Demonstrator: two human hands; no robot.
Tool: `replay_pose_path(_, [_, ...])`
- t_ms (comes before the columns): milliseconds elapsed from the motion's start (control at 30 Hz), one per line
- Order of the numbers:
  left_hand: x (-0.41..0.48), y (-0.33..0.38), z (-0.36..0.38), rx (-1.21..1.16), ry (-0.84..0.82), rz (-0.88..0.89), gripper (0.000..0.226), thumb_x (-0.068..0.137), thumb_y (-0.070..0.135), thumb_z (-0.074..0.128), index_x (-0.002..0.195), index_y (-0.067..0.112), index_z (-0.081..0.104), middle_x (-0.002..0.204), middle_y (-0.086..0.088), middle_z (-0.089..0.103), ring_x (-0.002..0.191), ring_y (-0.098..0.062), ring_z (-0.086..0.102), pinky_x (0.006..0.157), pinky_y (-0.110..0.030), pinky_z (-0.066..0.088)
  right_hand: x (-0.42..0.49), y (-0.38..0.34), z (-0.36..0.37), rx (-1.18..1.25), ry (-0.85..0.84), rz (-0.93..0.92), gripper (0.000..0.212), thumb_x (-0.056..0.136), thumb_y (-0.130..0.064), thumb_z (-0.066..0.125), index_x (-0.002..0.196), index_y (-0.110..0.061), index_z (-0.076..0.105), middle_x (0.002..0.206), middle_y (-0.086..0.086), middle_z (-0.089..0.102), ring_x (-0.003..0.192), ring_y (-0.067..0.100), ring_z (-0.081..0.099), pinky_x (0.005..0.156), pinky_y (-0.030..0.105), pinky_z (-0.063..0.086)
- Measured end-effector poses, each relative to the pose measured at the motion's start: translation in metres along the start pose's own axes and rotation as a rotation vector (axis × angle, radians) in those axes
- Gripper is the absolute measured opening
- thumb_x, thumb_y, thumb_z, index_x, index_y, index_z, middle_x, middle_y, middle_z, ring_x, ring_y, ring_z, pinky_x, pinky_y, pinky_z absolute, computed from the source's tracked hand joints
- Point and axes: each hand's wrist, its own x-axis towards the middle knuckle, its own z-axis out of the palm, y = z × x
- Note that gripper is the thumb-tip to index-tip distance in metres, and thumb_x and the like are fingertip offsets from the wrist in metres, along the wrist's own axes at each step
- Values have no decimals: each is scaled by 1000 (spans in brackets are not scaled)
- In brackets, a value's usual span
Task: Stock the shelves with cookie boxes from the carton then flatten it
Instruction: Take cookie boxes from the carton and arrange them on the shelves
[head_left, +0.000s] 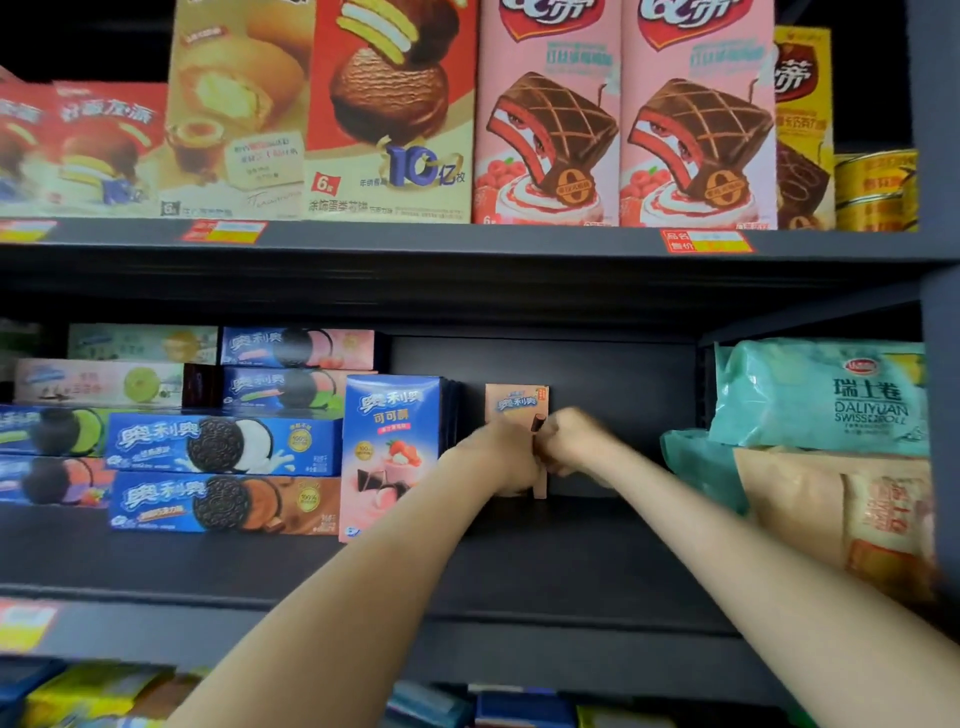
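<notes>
1. The step in hand is stocking. A peach cookie box (517, 402) stands upright far back on the middle shelf (519, 561), in the gap between the upright blue strawberry boxes (389, 447) and the green Swiss roll bags (826, 400).
2. The left hand (506, 460) has its fingers curled round the box's left side. The right hand (576, 441) is curled at the box's right edge and seems to pinch it, though blur softens the fingers.
3. The box looks to be just apart from the blue row, with bare shelf in front of it and to its right.
4. The carton is out of view, so I cannot tell how many boxes are left. Flattening is not yet due.
5. The next move probably calls for squaring the box against its neighbours, letting go without tipping it, and drawing both arms out clear of the shelf above.
</notes>
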Motion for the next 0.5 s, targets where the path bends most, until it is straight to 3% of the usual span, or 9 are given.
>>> replay_pose_path(100, [-53, 5, -23, -143, 192, 50, 32, 88, 18, 49, 117, 8, 58, 114, -13, 63, 108, -32, 58, 81, -31, 44, -46, -19, -4, 90, 146, -98, 27, 91, -13, 46, 90, -14, 72, 94, 6, 68, 86, 26, 65, 79, 36, 56])
replay_pose_path(167, [-93, 4, -33, -299, 312, 55, 29, 87, 16, 51, 114, 9, 59, 111, -13, 64, 105, -31, 58, 81, -31, 45, -87, -32, -6, 212, 188, -125, 28, 87, -10, 47, 76, -20, 70, 79, 3, 68, 73, 21, 64, 69, 30, 55])
replay_pose_path(300, [-174, -13, -35, -498, 500, 69, 16, 90, 16, 49, 102, 15, 58, 95, 0, 67, 91, -21, 62, 72, -29, 42, -169, -56, 9, 275, 157, -216, 21, 83, -4, 51, 79, -18, 66, 62, -2, 63, 46, 0, 53, 58, 23, 46])
replay_pose_path(500, [-272, -66, -4, -557, 545, -62, 7, 87, 15, 58, 93, 16, 61, 77, 3, 62, 79, -19, 61, 70, -26, 40, -255, -76, 71, 190, 61, -398, 18, 82, -5, 58, 80, -22, 62, 66, -14, 59, 62, 3, 55, 61, 14, 41])
